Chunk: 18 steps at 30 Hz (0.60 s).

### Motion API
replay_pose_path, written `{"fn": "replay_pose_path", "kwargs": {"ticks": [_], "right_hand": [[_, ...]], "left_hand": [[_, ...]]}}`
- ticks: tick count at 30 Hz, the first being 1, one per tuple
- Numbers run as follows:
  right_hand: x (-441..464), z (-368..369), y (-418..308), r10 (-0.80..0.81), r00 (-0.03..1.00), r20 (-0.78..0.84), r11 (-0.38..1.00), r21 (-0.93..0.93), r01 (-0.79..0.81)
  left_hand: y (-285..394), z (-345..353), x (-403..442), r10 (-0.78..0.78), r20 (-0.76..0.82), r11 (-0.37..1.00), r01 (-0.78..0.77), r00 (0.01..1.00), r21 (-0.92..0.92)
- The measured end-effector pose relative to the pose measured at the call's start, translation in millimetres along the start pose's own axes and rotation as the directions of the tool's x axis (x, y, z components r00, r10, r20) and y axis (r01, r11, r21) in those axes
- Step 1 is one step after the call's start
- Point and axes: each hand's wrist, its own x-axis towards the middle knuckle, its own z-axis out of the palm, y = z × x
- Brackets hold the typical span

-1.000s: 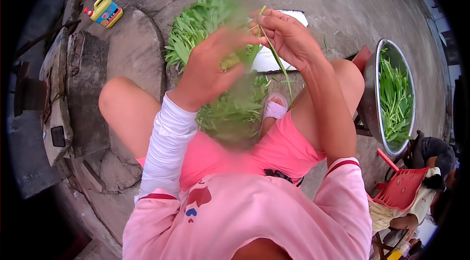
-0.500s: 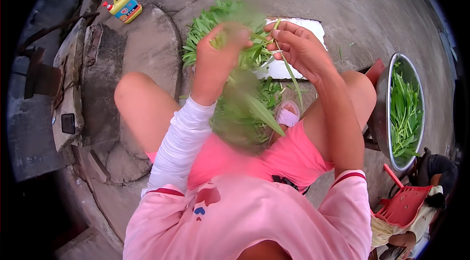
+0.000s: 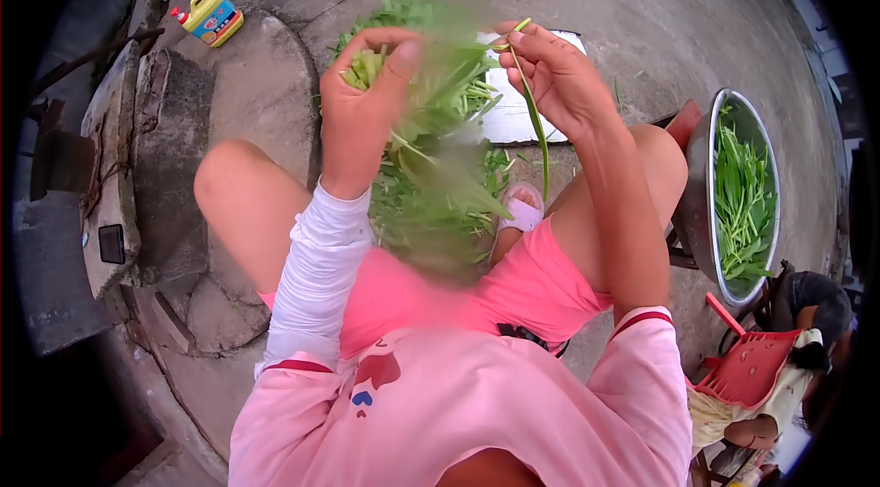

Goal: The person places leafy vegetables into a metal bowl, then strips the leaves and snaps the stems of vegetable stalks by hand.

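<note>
My left hand (image 3: 367, 111), its wrist in a white sleeve, is wrapped round a bunch of green stems (image 3: 365, 68). Leaves of the bunch spread toward the middle, partly blurred. Opposite it, my right hand (image 3: 559, 79) pinches one thin stem with a long narrow leaf (image 3: 534, 116) hanging down. Behind my left hand lies a pile of leafy greens (image 3: 403, 12). More loose greens (image 3: 390, 212) lie on the ground between my legs. A white board (image 3: 513, 111) shows below my right hand.
At the right, a metal basin (image 3: 714, 203) holds greens. A yellow jug (image 3: 213, 18) stands at the upper left, and a phone (image 3: 112, 244) lies on a stone ledge. A red plastic chair (image 3: 750, 368) and part of another person (image 3: 816, 299) are at the lower right.
My left hand has moved left, away from my right hand, with its bunch, and the stem ends now show. My right hand still pinches a stem. The view has shifted slightly.
</note>
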Motion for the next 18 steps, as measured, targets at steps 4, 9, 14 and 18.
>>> {"fn": "replay_pose_path", "kwargs": {"ticks": [4, 9, 14, 18], "right_hand": [[0.2, -5.9, -6.5, -0.025, 1.000, -0.004, 0.989, 0.143, 0.026], [3.4, -11.1, -7.1, -0.079, 0.990, 0.115, 0.906, 0.423, 0.023], [1.6, -8.3, -5.1, -0.051, 0.973, 0.225, 0.826, 0.557, -0.085], [2.6, -6.4, 0.0, -0.054, 0.961, 0.272, 0.823, 0.556, -0.111]], "left_hand": [[7.0, 1.8, -4.5, 0.122, 0.039, 0.981, -0.127, 0.992, 0.149], [-2.7, 10.1, -12.5, 0.174, 0.383, 0.901, -0.304, 0.907, 0.310], [-19.2, 33.5, -25.2, 0.310, 0.434, 0.772, -0.490, 0.846, 0.404], [-27.2, 36.0, -27.0, 0.470, 0.436, 0.661, -0.634, 0.767, 0.403]]}}
